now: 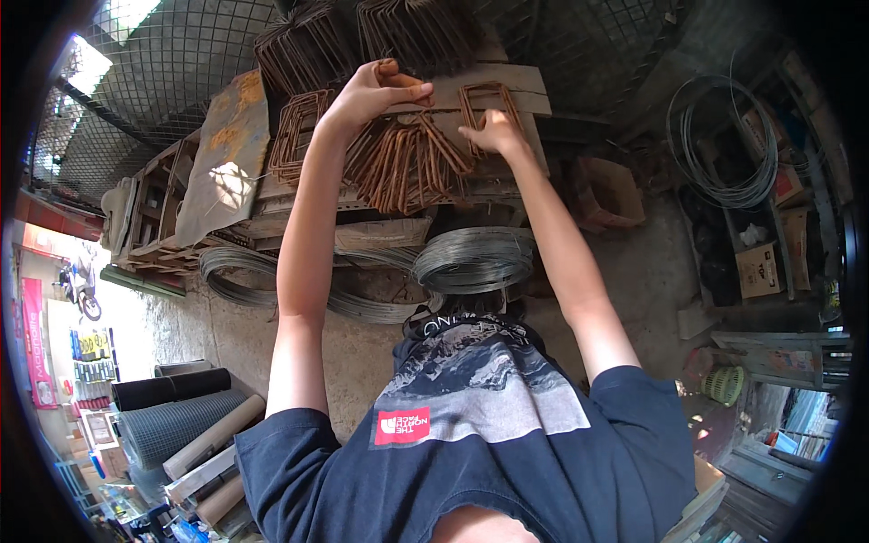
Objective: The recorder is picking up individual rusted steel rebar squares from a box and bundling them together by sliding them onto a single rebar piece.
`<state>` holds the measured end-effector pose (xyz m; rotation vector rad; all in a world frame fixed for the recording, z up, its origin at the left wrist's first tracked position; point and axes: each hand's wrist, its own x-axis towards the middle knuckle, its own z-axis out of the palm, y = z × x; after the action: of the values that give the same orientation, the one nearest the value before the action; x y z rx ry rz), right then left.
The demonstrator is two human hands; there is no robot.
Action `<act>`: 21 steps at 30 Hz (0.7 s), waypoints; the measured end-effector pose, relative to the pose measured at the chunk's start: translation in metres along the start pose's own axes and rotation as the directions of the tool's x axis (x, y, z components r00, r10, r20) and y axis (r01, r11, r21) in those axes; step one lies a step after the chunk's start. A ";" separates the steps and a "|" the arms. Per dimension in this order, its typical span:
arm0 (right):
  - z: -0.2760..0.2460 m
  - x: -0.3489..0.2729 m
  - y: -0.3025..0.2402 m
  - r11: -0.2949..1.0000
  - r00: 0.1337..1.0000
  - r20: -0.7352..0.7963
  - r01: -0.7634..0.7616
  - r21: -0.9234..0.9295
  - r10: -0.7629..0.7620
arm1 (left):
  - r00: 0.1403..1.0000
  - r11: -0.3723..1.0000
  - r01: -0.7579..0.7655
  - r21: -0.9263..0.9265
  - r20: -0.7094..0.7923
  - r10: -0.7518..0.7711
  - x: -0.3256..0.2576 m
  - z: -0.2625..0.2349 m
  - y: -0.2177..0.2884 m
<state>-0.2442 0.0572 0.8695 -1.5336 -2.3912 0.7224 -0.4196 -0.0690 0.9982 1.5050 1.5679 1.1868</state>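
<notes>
My left hand (380, 92) hovers over the workbench, fingers loosely curled and thumb held apart. Rust-brown marks show on its fingertips, and no object is visible in it. Beneath it, a fanned bundle of rusty rectangular steel stirrups (412, 167) lies at the bench's front edge. To the right, my right hand (496, 136) is over the lower end of a few rusty stirrups (489, 90) on a wooden board (525, 80). Its thumb points left, away from the fingers; where those fingers touch the metal is partly hidden.
Dark stirrup stacks (308, 45) stand at the back, and another rusty stack (299, 127) lies left. Grey wire coils (473, 261) sit below the bench. A cardboard box (608, 193) stands right; a wire coil (724, 185) hangs farther right. Mesh rolls (181, 425) lie at lower left.
</notes>
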 end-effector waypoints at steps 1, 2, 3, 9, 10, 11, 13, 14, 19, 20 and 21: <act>0.003 -0.005 -0.002 0.999 0.999 0.047 -0.026 -0.027 0.027 | 1.000 1.000 0.002 -0.002 -0.003 -0.002 -0.001 0.001 0.000; 0.004 -0.008 -0.005 0.997 0.994 0.092 -0.051 -0.054 0.055 | 1.000 1.000 0.008 0.005 -0.013 -0.008 -0.002 0.001 0.001; 0.005 -0.010 -0.008 0.997 0.994 0.094 -0.049 -0.056 0.054 | 1.000 1.000 0.014 0.011 -0.022 -0.014 -0.003 0.001 0.001; 0.012 -0.001 -0.005 0.995 0.996 0.009 -0.094 0.039 0.094 | 0.999 0.999 -0.041 0.002 -0.029 0.041 -0.003 0.001 -0.002; 0.012 0.000 -0.003 0.988 0.991 -0.087 -0.091 0.124 0.102 | 0.999 0.999 -0.041 0.000 -0.035 0.041 -0.003 0.001 -0.002; 0.011 0.000 -0.001 0.975 0.976 -0.181 -0.079 0.208 0.118 | 0.998 0.998 -0.056 0.005 -0.033 0.056 -0.003 0.002 -0.003; 0.014 0.037 0.032 0.968 0.974 -0.177 -0.099 0.230 0.141 | 0.996 0.996 -0.088 0.009 -0.016 0.089 0.002 0.009 0.007; 0.010 0.039 0.025 0.962 0.978 -0.149 -0.108 0.249 0.148 | 0.998 0.998 -0.059 -0.025 -0.011 0.059 -0.001 0.008 0.009; -0.043 0.006 0.023 0.618 0.972 -0.185 0.056 0.784 0.147 | 0.999 0.999 -0.044 -0.018 -0.018 0.043 -0.002 0.001 0.001; -0.055 0.002 0.028 0.636 0.967 -0.221 0.094 0.766 0.123 | 0.999 0.998 -0.047 -0.051 -0.002 0.047 -0.001 0.002 0.002; -0.064 -0.003 0.031 0.533 0.976 -0.194 0.111 0.838 0.101 | 0.999 0.995 -0.049 -0.085 0.014 0.050 -0.001 0.002 0.003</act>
<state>-0.1907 0.0832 0.9089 -1.0613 -1.4366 1.3640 -0.4163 -0.0695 1.0003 1.5031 1.4590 1.2497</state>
